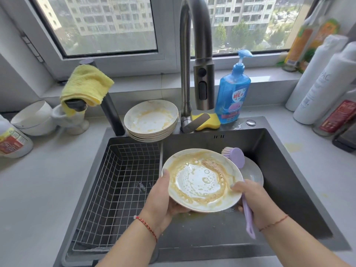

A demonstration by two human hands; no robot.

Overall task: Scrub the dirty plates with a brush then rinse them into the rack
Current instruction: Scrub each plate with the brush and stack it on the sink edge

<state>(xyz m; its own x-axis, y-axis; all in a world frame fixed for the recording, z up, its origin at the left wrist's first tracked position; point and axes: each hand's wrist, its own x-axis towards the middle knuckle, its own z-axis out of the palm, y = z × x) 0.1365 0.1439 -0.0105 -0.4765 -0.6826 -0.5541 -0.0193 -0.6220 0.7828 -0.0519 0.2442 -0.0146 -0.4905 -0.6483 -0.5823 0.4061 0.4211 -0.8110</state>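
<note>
Greasy film: yellow-brown sauce and wet bubbles coat the plate point(202, 180), held tilted at frame centre over the sink point(279, 170).
Left hand point(163, 199): thumb over the near-left rim, fingers curled beneath, gripping the plate.
Right hand point(254, 199): fingers wrapped round the lilac brush point(247, 214) handle, fingertips touching the right rim; the bristled head pokes out behind the plate, not yet on the soiled face.
Slip risk: I judge the slick rim could slide from the thumb once scrubbing pressure comes, dropping onto another plate point(254, 174) lying in the basin below.
Stack risk: the dirty stack point(152, 120), upper centre-left, overhangs the sink edge; a knock could tip it in.
Tap: the spout point(204, 83) hangs above, near the plate's lifting path.
Rack point(119, 189): wire basket at left, just beside the plate, holding no plates.
Open room: basin right and front.
</note>
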